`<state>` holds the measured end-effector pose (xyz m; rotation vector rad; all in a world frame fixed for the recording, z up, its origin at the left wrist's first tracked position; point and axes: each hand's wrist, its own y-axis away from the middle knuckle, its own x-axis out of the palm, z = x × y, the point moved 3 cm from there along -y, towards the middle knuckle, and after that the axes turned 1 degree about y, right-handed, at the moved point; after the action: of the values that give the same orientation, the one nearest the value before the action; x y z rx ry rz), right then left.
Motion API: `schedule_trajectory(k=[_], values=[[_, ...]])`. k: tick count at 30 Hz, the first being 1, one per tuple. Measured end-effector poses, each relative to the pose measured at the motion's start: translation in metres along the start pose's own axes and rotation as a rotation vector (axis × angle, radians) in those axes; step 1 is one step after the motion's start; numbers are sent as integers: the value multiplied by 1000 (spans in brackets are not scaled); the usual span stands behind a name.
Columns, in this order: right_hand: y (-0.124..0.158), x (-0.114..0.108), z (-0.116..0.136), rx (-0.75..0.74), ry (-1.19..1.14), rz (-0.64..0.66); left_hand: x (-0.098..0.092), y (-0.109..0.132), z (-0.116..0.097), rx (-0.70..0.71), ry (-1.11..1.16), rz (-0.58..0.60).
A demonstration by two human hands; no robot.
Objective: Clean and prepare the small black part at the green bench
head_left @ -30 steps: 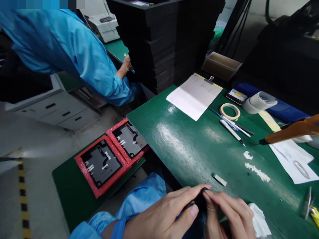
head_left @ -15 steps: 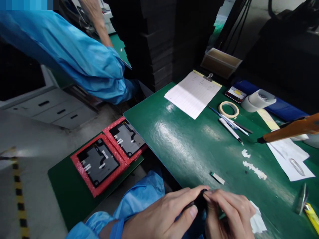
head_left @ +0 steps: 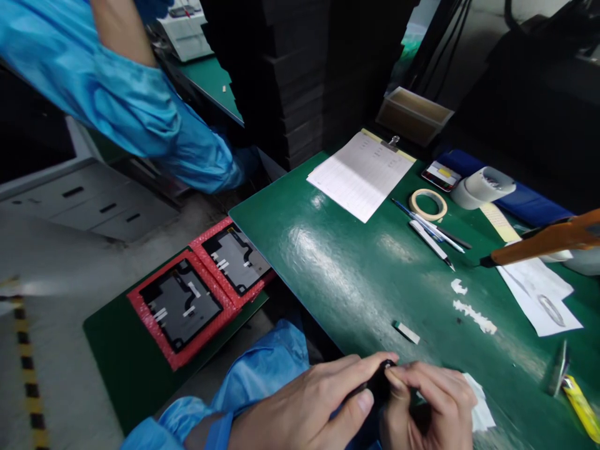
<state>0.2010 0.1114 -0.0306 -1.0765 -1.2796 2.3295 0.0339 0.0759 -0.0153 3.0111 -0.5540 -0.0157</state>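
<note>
Both my hands meet at the bottom edge of the head view, over the near side of the green table (head_left: 356,275). My left hand (head_left: 309,406) curls round a small black object (head_left: 377,384), thumb and fingers closed on it. From the right, my right hand (head_left: 429,403) pinches the same object at its top with thumb and forefinger. Most of the object is hidden by my fingers, so I cannot tell what it is. A white wipe (head_left: 478,409) lies just right of my right hand. A small white strip (head_left: 406,332) lies on the table just beyond my hands.
A clipboard with paper (head_left: 360,175), tape rolls (head_left: 428,204), pens (head_left: 434,234) and an orange-handled tool (head_left: 544,240) sit further back. Black trays (head_left: 300,81) are stacked behind. Two red-framed panels (head_left: 206,284) lie on a low green board at left. A co-worker's blue sleeve (head_left: 126,100) reaches across at upper left.
My hands keep their grip on the black object and barely shift. The co-worker's arm has lifted away from the black stack, upward and to the left.
</note>
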Motion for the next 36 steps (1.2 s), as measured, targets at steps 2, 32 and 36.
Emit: schedule_trajectory(k=[2, 32, 36], values=[[0, -4, -1, 10, 9, -35, 0, 0, 0, -23, -2, 12], [-18, -29, -6, -191, 83, 249, 2, 5, 0, -37, -6, 41], [-19, -31, -11, -212, 123, 308, 5, 6, 1, -25, -44, 63]])
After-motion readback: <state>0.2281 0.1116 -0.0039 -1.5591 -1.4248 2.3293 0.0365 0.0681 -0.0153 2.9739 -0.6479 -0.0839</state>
